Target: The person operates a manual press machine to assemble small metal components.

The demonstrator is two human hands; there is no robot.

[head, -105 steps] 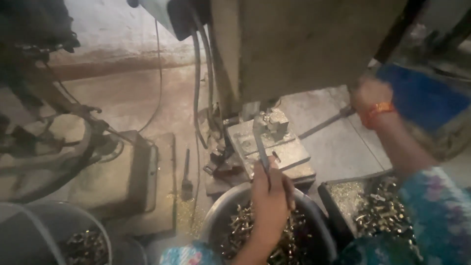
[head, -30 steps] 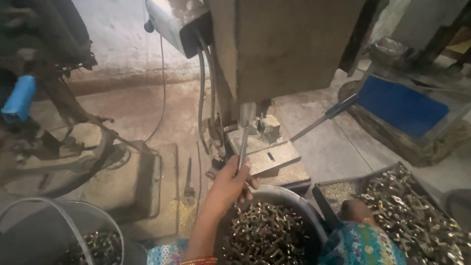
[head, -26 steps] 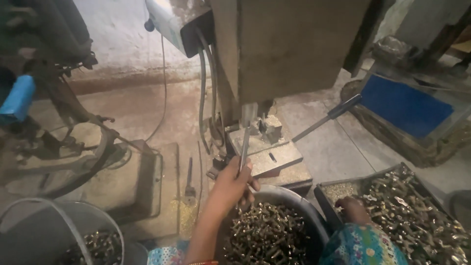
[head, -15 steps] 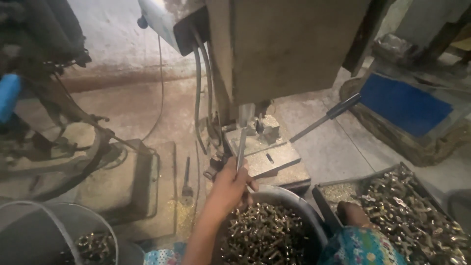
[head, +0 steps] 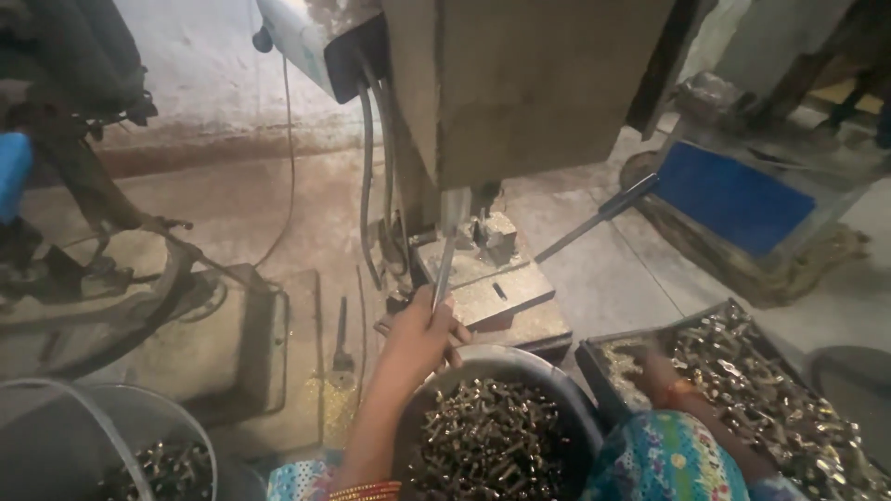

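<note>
Gripping rod (head: 444,269) at press-block edge (head: 483,288); right hand (head: 654,366) seemingly tray-bound (head: 594,357).

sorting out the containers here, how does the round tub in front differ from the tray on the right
The round tub is a circular, deep grey bucket; the tray is rectangular, shallow and dark. The tub sits right below the left hand, which holds a thin metal rod; the tray lies to its right, with the right hand reaching into its pieces. The tub's contents look darker, the tray's shinier. Both hold heaps of small metal parts.
</note>
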